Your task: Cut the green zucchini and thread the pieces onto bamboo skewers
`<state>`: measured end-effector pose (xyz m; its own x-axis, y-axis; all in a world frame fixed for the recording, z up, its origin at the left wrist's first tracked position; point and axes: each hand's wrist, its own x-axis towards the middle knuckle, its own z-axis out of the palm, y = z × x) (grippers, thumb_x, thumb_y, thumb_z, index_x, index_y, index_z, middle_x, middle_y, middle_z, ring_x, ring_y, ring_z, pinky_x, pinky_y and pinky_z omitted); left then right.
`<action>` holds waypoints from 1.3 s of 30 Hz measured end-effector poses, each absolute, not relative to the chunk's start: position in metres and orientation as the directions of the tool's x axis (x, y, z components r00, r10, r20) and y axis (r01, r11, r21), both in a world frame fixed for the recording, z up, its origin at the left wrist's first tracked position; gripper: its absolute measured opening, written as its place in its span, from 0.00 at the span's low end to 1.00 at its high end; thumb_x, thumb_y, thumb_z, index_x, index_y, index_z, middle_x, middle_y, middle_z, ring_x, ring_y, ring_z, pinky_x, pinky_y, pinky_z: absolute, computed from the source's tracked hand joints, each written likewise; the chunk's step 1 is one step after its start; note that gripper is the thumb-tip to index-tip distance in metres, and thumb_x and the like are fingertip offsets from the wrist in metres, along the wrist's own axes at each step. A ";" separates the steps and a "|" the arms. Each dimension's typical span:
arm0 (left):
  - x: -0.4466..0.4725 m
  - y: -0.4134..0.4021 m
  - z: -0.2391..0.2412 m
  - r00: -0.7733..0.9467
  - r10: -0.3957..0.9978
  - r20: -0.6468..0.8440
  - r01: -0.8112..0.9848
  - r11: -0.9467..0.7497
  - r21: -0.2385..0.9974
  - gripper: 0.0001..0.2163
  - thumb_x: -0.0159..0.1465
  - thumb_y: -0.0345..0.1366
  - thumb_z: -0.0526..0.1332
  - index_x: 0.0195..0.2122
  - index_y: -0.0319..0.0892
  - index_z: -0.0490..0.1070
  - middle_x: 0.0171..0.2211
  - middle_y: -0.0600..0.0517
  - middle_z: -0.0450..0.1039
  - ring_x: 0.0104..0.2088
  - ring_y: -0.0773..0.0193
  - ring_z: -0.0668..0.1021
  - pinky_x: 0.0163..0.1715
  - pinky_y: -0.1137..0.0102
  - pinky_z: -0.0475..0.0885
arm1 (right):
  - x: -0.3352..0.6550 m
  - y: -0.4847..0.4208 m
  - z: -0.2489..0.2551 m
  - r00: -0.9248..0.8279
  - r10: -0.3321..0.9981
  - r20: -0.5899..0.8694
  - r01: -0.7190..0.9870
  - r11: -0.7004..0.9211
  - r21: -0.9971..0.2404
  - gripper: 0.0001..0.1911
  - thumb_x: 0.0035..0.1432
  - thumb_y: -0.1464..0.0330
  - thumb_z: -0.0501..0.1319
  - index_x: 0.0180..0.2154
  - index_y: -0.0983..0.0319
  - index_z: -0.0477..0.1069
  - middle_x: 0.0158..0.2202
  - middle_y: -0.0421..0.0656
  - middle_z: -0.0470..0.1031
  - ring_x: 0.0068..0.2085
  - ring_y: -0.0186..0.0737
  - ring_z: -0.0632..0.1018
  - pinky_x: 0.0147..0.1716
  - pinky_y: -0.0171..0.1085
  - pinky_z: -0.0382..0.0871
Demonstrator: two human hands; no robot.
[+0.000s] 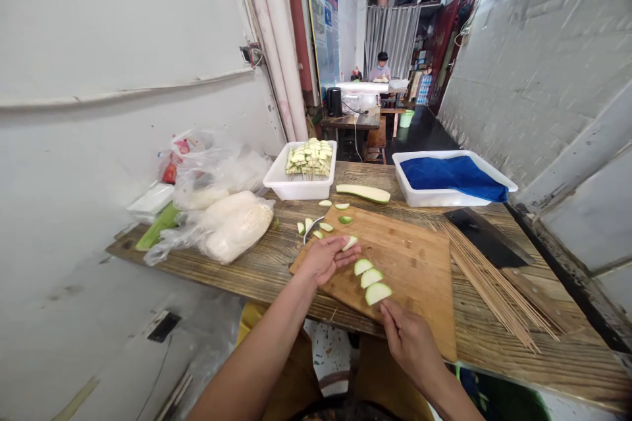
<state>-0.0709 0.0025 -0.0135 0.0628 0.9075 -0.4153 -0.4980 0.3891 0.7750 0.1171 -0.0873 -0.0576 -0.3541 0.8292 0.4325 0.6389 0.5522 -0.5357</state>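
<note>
Three slices [371, 277] are lining up over the board [419, 253], apparently on one stick; the right hand [407, 334] is pinching at the row's near end, thumb against fingers, and is mostly hiding what it grips. The left hand [328, 260], fingers partly extended, is holding another slice [350, 243] between thumb and fingertips, just past the row's far end. This skewer is looking partly filled. A good share is seemingly done: a pile of skewers [310, 158] is filling part of the tub [301, 191] at the table's far edge. What is remaining: a few loose slices [345, 219] are lying around the board's far left corner, a cut zucchini [363, 193] is resting beyond its far edge, and many bare sticks [486, 283] are lying off its right edge.
</note>
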 end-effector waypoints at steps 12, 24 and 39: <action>-0.074 0.002 -0.014 0.180 0.869 -0.462 -0.402 0.493 0.772 0.06 0.55 0.31 0.63 0.32 0.33 0.72 0.31 0.43 0.77 0.30 0.62 0.79 0.33 0.69 0.75 | 0.120 -0.089 -0.042 -0.395 0.859 0.325 0.628 0.511 -0.587 0.16 0.63 0.69 0.44 0.30 0.62 0.67 0.21 0.42 0.72 0.20 0.37 0.73 0.21 0.33 0.59; -0.059 -0.003 -0.017 0.172 0.837 -0.519 -0.472 0.532 0.703 0.05 0.53 0.30 0.64 0.31 0.35 0.72 0.32 0.45 0.76 0.31 0.63 0.78 0.32 0.67 0.75 | 0.114 -0.093 -0.037 -0.311 0.881 0.357 0.684 0.468 -0.559 0.18 0.64 0.67 0.43 0.29 0.62 0.67 0.19 0.43 0.73 0.18 0.37 0.73 0.19 0.33 0.59; -0.051 -0.015 -0.018 0.215 0.909 -0.357 -0.653 0.406 0.640 0.10 0.58 0.36 0.61 0.40 0.39 0.69 0.36 0.48 0.74 0.34 0.67 0.77 0.38 0.69 0.73 | 0.105 -0.073 -0.057 -0.202 0.886 0.417 0.707 0.426 -0.564 0.24 0.65 0.62 0.42 0.35 0.65 0.73 0.21 0.46 0.76 0.21 0.39 0.75 0.22 0.33 0.64</action>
